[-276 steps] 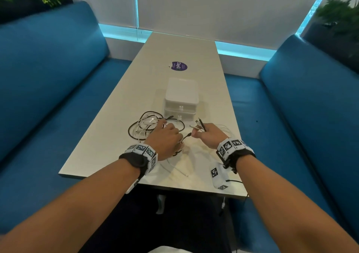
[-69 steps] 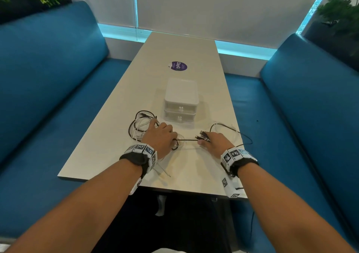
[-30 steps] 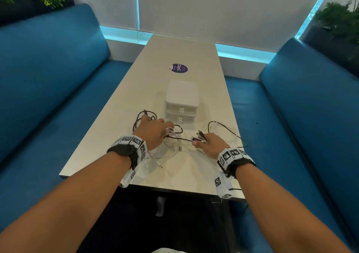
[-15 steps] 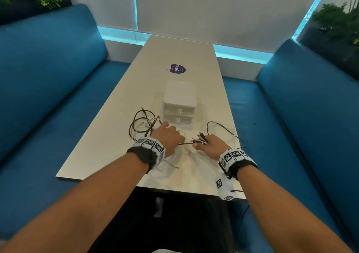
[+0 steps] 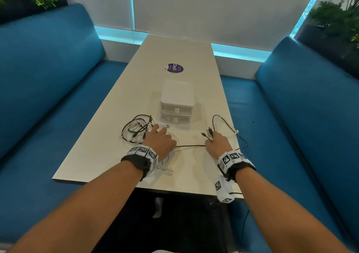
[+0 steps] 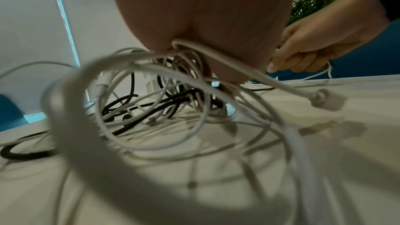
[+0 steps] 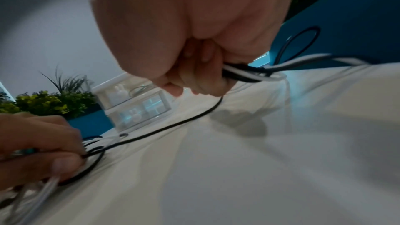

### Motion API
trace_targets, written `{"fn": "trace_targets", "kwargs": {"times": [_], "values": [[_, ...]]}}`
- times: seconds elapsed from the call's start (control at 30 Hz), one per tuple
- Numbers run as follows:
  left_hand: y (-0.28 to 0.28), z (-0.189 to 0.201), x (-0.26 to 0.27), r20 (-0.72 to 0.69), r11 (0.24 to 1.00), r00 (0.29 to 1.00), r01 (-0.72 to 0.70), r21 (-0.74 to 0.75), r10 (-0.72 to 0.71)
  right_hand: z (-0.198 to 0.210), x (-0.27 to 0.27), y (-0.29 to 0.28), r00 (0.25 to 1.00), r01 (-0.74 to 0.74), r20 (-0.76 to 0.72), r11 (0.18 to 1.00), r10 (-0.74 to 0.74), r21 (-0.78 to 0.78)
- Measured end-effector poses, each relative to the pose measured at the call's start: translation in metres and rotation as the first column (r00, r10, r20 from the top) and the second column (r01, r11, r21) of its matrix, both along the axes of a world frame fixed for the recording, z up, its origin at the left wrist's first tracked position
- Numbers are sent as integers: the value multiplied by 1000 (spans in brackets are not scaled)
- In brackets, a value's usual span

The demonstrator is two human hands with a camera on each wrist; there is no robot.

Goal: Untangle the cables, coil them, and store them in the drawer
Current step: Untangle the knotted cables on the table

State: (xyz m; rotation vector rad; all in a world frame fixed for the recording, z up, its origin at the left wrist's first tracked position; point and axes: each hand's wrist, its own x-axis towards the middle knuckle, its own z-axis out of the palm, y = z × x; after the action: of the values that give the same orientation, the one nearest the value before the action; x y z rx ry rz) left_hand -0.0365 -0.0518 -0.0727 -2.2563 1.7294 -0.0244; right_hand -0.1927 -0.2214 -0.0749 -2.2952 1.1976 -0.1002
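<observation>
Two hands work the cables on the pale bench (image 5: 101, 155), and the job looks barely begun. The left hand (image 5: 161, 142) rests on the edge of the tangle (image 5: 136, 129) of white and black cables, which lies just left of the drawer unit (image 5: 177, 105); from the left wrist view its grip is curled round a white cable (image 6: 227, 61) with many loops hanging loose beneath. The right hand (image 5: 217, 143) has its grip closed on a small bunch of cable ends (image 5: 207, 133), black and white together, with their slack looping away to the right. One black cable (image 5: 190, 146) runs nearly straight between the two hands, so I judge a single strand is being drawn out of the knot. Nothing is coiled yet. Both drawers of the unit appear closed. The right wrist view shows something faint inside the upper one, too unclear to name. Separating, coiling and storing are all left.
</observation>
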Motion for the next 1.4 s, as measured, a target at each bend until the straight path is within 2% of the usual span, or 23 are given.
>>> {"fn": "trace_targets", "kwargs": {"times": [0.07,0.13,0.3,0.5,0.63,0.73,0.9,1.0,1.13,1.27,1.4], "values": [[0,0,-1,3,1000,1000,-2,2,2,3,10,9,997,-38,67,999,39,-19],[0,-1,-2,4,1000,1000,-8,-15,8,4,21,21,987,-135,81,991,136,-14],[1,-2,-4,-2,995,999,-36,-97,36,-7,36,46,924,-377,-41,923,380,73],[6,0,-2,32,998,999,-7,-55,9,-9,21,38,941,-326,-69,941,332,86],[11,3,5,37,1000,999,-15,1,15,-7,-11,-1,979,-163,-116,986,165,25],[10,1,5,12,999,1000,-27,-21,28,-8,-13,-9,982,-125,-148,992,121,-19],[7,0,1,11,999,999,-41,-31,41,-7,12,14,999,-22,34,996,25,-85],[7,1,1,-6,998,999,-48,-27,48,-3,29,30,989,-113,88,990,120,-84],[5,-1,2,-11,997,998,-63,-46,63,-6,39,45,949,-314,-38,949,313,-31],[6,-4,2,-9,995,999,-52,-84,52,-11,35,47,951,-307,-31,951,309,40],[8,-8,5,14,994,1000,-24,-108,26,-8,28,40,930,-361,-70,933,360,-4]]}}
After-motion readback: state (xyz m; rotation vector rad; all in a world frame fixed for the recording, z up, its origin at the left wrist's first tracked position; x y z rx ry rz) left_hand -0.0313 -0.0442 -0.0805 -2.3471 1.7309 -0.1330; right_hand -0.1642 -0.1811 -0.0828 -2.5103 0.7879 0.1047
